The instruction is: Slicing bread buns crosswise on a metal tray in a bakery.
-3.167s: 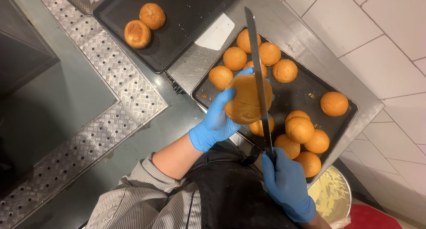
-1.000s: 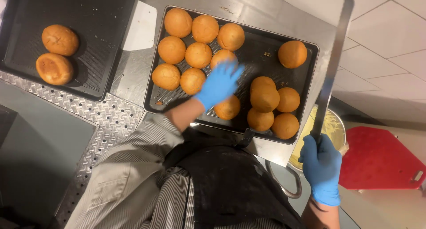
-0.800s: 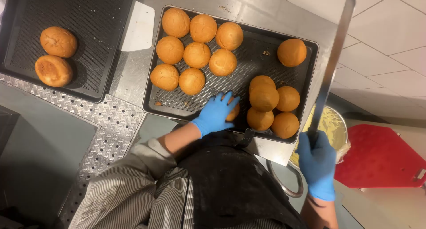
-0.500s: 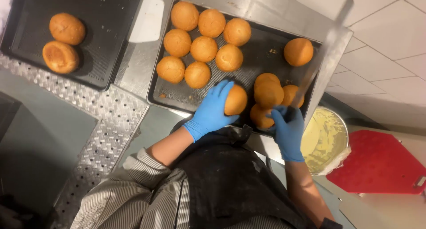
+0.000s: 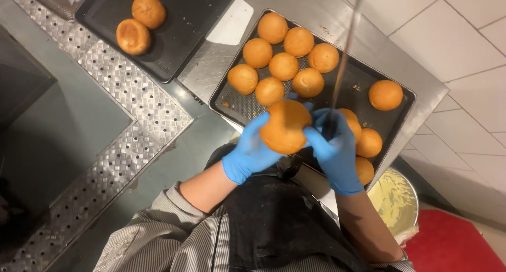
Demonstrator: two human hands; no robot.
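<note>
Head view: person in striped sleeves and dark apron stands over a steel counter
Left hand (image 5: 252,155): blue glove, fingers wrapped around a round golden bun (image 5: 285,126), lifting it above the near edge of the dark tray (image 5: 396,125)
Right hand (image 5: 336,152): blue glove, clenched on the handle of a long knife (image 5: 345,56), just beside the bun on its right
Knife axis: blade runs up and away from the body, edge-on to the camera
Key relation: bun lies directly left of the blade, almost touching the right hand
Nearer hand: left already holds the bun
Around: more buns (image 5: 283,66) on the tray; second tray (image 5: 184,30) far left with two buns
</note>
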